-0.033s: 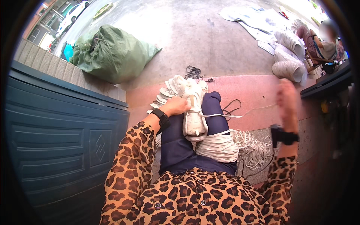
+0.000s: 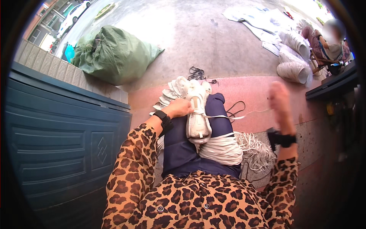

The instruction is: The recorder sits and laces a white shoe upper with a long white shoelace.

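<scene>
A cream-white sneaker [image 2: 199, 126] rests between my thighs, its heel toward me. My left hand [image 2: 180, 108] is closed on its left side near the laces and collar; the fingertips are partly hidden. From the shoe a white shoelace [image 2: 236, 117] stretches to the right, toward my right hand [image 2: 280, 100]. That hand is raised out to the right, smeared by motion, with its fingers drawn together at the lace's end. A bundle of white laces [image 2: 222, 150] lies across my right thigh. More pale shoes [image 2: 170, 94] are lined up just beyond my left hand.
Loose white laces [image 2: 258, 152] spill beside my right leg. Black laces [image 2: 196, 73] lie on the floor ahead. A full green sack [image 2: 118, 55] stands far left, beyond a dark blue door [image 2: 68, 145]. At far right a person [image 2: 332, 49] sits by stacked pale shoe parts [image 2: 293, 68].
My right hand has shifted left, a little nearer the shoe, and the stretched lace has come with it. My left hand and the sneaker stay in place.
</scene>
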A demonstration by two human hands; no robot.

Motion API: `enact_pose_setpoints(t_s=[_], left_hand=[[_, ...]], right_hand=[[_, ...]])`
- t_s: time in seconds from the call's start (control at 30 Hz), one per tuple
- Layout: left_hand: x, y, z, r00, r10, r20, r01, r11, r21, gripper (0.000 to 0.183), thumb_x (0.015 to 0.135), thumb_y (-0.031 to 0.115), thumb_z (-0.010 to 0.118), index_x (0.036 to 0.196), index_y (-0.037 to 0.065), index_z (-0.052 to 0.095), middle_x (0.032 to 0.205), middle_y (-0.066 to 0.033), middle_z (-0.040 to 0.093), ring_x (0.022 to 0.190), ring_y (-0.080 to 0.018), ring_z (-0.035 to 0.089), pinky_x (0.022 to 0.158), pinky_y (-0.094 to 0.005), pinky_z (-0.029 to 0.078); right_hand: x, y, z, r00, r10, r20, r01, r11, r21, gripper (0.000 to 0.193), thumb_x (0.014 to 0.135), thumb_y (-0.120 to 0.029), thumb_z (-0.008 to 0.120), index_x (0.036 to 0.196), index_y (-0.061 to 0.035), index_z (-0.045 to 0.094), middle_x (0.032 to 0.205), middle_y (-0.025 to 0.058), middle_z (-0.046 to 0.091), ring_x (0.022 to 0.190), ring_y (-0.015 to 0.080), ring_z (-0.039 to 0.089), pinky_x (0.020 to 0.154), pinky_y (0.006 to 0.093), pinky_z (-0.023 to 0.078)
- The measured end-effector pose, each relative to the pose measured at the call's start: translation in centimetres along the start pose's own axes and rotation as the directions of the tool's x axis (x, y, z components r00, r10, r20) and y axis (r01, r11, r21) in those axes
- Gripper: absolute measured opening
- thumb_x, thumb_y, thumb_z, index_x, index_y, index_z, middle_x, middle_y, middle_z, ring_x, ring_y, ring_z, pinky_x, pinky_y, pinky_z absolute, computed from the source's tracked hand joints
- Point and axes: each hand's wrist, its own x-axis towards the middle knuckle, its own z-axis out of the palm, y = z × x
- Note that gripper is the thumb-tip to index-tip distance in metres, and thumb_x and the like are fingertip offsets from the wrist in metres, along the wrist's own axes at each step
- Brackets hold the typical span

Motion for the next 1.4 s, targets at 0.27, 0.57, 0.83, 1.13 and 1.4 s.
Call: enact_pose_setpoints(t_s=[0.27, 0.57, 0.83, 1.13, 1.4], left_hand=[[-6.0, 2.3, 4.2, 0.683, 0.693, -0.231, -0.319, 0.566, 0.760, 0.006, 0.062, 0.015, 0.055, 0.059, 0.010, 0.055, 0.059, -0.0026, 0.054, 0.069, -0.0195, 0.052, 0.060, -0.0334, 0.038], [-7.4, -1.8, 5.3, 0.748, 0.276, -0.604, 0.103, 0.850, 0.516, 0.018, 0.070, 0.010, 0.054, 0.087, 0.004, 0.058, 0.061, -0.0090, 0.055, 0.062, -0.0222, 0.056, 0.058, -0.0347, 0.042], [-7.2, -0.5, 6.9, 0.579, -0.113, -0.807, 0.212, 0.977, 0.015, 0.018, 0.080, 0.010, 0.051, 0.096, 0.006, 0.057, 0.065, -0.0142, 0.056, 0.064, -0.0318, 0.058, 0.058, -0.0421, 0.047], [-6.1, 0.7, 7.4, 0.621, -0.340, -0.706, 0.203, 0.940, -0.275, 0.020, 0.083, 0.012, 0.048, 0.099, 0.005, 0.058, 0.068, -0.0212, 0.059, 0.068, -0.0341, 0.060, 0.060, -0.0431, 0.047], [-4.6, 1.5, 7.9, 0.818, -0.269, -0.509, 0.086, 0.932, -0.353, 0.023, 0.086, 0.023, 0.049, 0.103, 0.014, 0.061, 0.081, -0.0184, 0.062, 0.077, -0.0366, 0.060, 0.064, -0.0436, 0.047]], right_hand=[[-5.4, 9.3, 15.8, 0.809, 0.108, 0.578, 0.225, 0.852, -0.474, 0.017, 0.071, -0.022, 0.063, 0.078, -0.0064, 0.064, 0.071, 0.0146, 0.062, 0.070, 0.0282, 0.061, 0.065, 0.0363, 0.048], [-4.4, 12.0, 21.2, 0.866, -0.313, 0.391, 0.495, 0.651, -0.576, 0.014, 0.075, -0.020, 0.058, 0.079, -0.0061, 0.061, 0.073, 0.0119, 0.060, 0.069, 0.0291, 0.060, 0.060, 0.0391, 0.048], [-3.8, 13.8, 23.0, 0.811, -0.376, 0.449, 0.581, 0.414, -0.701, 0.012, 0.075, -0.015, 0.055, 0.079, -0.0034, 0.054, 0.071, 0.0112, 0.057, 0.062, 0.0269, 0.060, 0.057, 0.0366, 0.049], [-3.2, 13.6, 22.4, 0.725, -0.349, 0.593, 0.689, 0.368, -0.625, 0.007, 0.072, -0.004, 0.052, 0.079, -0.0004, 0.052, 0.071, 0.0148, 0.057, 0.062, 0.0273, 0.061, 0.051, 0.0361, 0.048], [-3.3, 14.2, 22.9, 0.769, -0.447, 0.458, 0.635, 0.443, -0.633, 0.008, 0.075, -0.009, 0.051, 0.076, -0.0016, 0.049, 0.066, 0.0132, 0.055, 0.058, 0.0298, 0.058, 0.051, 0.0386, 0.046]])
